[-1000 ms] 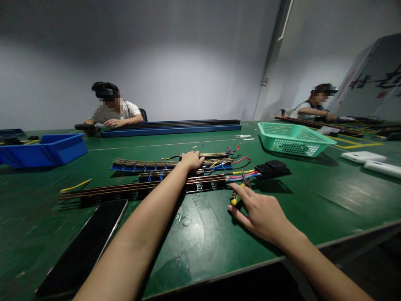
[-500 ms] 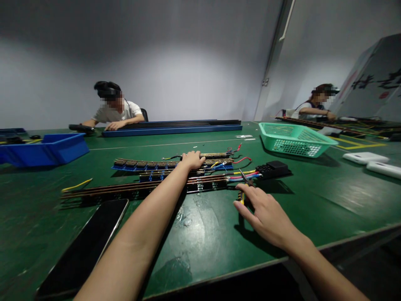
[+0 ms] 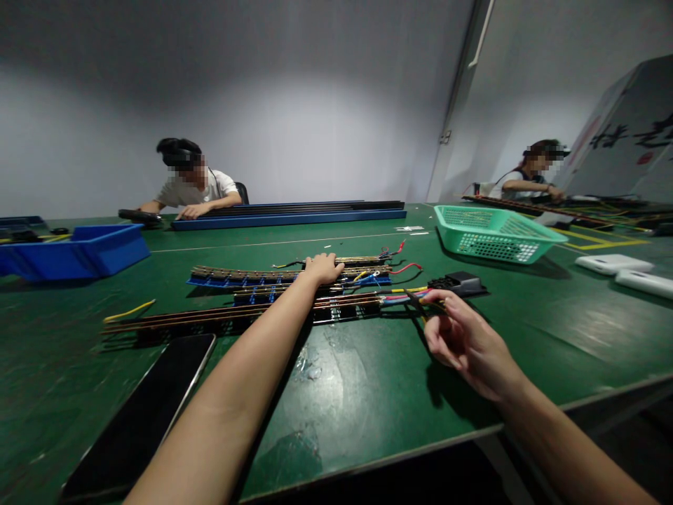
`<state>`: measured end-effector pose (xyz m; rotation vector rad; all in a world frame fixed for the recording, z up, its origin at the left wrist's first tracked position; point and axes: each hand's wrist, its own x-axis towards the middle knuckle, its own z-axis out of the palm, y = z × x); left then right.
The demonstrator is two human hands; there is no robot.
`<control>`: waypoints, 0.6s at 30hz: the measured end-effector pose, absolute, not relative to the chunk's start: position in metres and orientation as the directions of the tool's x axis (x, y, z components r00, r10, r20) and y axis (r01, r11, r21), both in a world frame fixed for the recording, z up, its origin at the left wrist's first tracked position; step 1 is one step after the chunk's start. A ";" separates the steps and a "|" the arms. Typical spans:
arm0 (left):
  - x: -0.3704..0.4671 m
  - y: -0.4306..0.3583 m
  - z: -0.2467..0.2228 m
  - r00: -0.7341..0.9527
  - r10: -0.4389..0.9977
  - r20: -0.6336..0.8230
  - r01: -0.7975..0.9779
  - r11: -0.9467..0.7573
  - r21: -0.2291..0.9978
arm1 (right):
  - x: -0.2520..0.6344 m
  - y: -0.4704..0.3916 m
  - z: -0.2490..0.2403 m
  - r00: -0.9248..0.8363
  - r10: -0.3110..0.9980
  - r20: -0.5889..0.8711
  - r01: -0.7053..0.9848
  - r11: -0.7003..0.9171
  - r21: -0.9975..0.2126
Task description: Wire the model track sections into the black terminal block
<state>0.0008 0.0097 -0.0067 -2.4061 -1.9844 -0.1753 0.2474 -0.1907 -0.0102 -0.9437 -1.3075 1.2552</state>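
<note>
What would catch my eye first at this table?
Probably the left hand, spread on long copper-coloured strips in the middle, and the right hand, holding pliers beside coloured wires. Next, the mint-green basket stands out farther back on the right, and a blue bin at the far left.

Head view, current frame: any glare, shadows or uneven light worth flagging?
In the head view, glare on the green tabletop between the forearms; also in the head view, a dark shadow below the right hand, and a wall bright mid-frame, dimmer towards the upper left.
</note>
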 end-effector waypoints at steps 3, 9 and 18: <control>0.001 0.010 -0.007 0.186 0.978 0.096 0.980 -0.191 0.050 | 0.241 -0.192 -0.015 -0.186 0.946 0.266 0.248 0.308 -0.918; 0.000 0.011 -0.008 0.189 0.977 0.095 0.979 -0.194 0.055 | 0.228 -0.194 -0.022 -0.331 0.896 0.298 0.755 0.440 -0.486; 0.001 0.007 -0.006 0.195 0.975 0.108 0.978 -0.202 0.053 | 0.225 -0.192 -0.022 -0.459 0.872 0.168 0.888 0.455 0.064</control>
